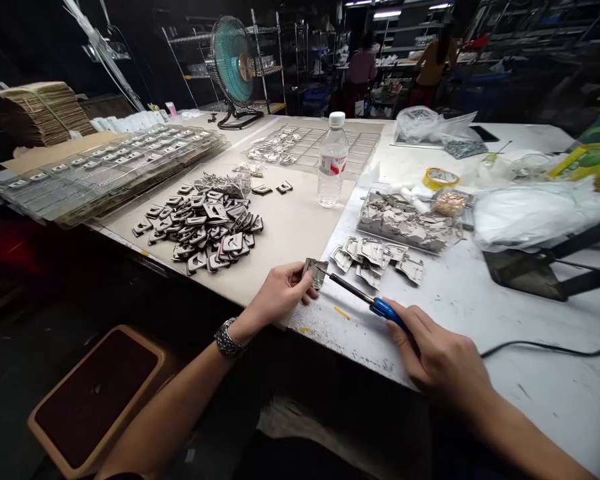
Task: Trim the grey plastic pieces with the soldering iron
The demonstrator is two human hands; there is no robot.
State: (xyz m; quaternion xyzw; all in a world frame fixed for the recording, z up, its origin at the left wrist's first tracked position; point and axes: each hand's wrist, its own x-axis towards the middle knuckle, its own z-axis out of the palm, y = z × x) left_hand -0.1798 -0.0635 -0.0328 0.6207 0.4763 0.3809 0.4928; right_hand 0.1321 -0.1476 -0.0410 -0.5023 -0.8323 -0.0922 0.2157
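So, anything readable?

Barely: your water bottle (pixel 333 163) has a red-and-white label, too small to make out.

And your hands?

Your left hand (pixel 280 293), wrist turned inward, pinches a small metal tag (pixel 316 272) just over the near edge of the board (pixel 295 233). Your right hand (pixel 443 353) is clenched around a blue-handled soldering iron (pixel 353 293), its tip against the tag.

Tall metal shelves (pixel 267 60) are seen far beyond the right hand (pixel 443 357) — white lights (pixel 403 13) are fixed above them. A green fan (pixel 233 60) is set on the white table (pixel 485 300) — ahead of that hand, and left of it.
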